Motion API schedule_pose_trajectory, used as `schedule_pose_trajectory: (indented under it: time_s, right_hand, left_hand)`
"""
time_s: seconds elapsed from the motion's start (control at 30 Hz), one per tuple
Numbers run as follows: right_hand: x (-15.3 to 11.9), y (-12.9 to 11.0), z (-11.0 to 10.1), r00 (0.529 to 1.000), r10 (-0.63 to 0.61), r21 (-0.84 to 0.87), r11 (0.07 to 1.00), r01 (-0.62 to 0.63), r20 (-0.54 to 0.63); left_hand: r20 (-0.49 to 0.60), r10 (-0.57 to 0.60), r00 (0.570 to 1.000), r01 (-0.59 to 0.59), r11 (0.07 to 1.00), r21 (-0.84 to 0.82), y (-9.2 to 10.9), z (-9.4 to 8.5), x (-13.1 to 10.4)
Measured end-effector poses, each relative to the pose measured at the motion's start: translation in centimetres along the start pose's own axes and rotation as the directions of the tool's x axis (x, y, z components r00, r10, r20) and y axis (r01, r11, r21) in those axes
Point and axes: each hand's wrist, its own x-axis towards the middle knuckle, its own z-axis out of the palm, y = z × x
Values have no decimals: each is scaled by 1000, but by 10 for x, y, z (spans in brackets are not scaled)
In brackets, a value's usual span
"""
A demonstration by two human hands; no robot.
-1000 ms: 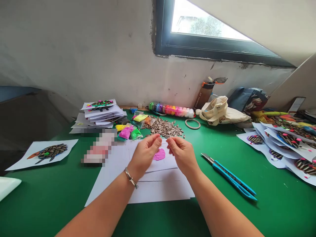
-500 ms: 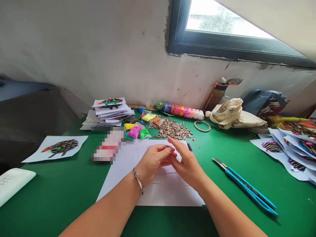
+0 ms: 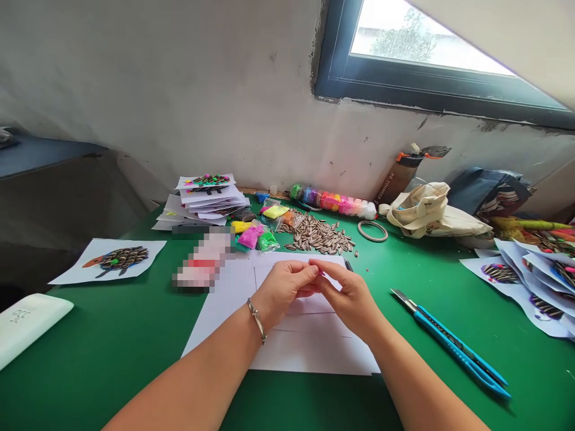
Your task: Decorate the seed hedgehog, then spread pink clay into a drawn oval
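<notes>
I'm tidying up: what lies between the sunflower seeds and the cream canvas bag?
A grey ring lies flat on the green table between the sunflower seeds and the cream canvas bag, as the head view shows.

A green table (image 3: pixel 112 347) bears white paper (image 3: pixel 309 353), seeds (image 3: pixel 321 234) and a blue cutter (image 3: pixel 453 344).

Both hands (image 3: pixel 317 287) meet above white paper (image 3: pixel 309 353).

Both hands (image 3: pixel 312 290) meet at the fingertips, forearms angled inward.
</notes>
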Motion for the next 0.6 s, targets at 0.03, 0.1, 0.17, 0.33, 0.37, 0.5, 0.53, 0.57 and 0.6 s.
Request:
schedule_pose_trajectory:
  time_s: [0.03, 0.1, 0.17, 0.33, 0.37, 0.5, 0.53, 0.57, 0.6]
  right_hand:
    - [0, -1, -1, 999, 39, 35, 999, -40, 16]
    - [0, -2, -2, 994, 104, 99, 989, -108, 43]
    - [1, -4, -3, 987, 146, 153, 976, -154, 62]
    - [3, -6, -5, 980, 190, 273, 941, -200, 61]
    - [4, -6, -5, 980, 188, 300, 933, -199, 65]
    - [6, -5, -4, 980, 177, 319, 927, -198, 94]
    - [6, -3, -4, 982, 174, 277, 942, -187, 74]
    - [6, -2, -4, 986, 163, 208, 964, -167, 38]
    - [6, 0, -3, 990, 138, 116, 984, -136, -4]
  left_hand:
    - [-8, -1, 1000, 1, 1000, 0, 0, 0, 0]
    - [-26, 1, 1000, -1, 1000, 22, 2, 1, 1]
    - [-54, 21, 998, -17, 997, 74, 3, 2, 1]
    - [-71, 33, 997, -25, 994, 109, 2, 3, 2]
    - [-57, 16, 998, -12, 996, 85, 2, 3, 2]
    - [-6, -29, 1000, 29, 1000, 11, 0, 1, 3]
    - [4, -33, 999, 33, 999, 10, 0, 0, 4]
    - [10, -39, 999, 39, 999, 14, 0, 0, 4]
    - [14, -50, 999, 50, 998, 23, 0, 0, 4]
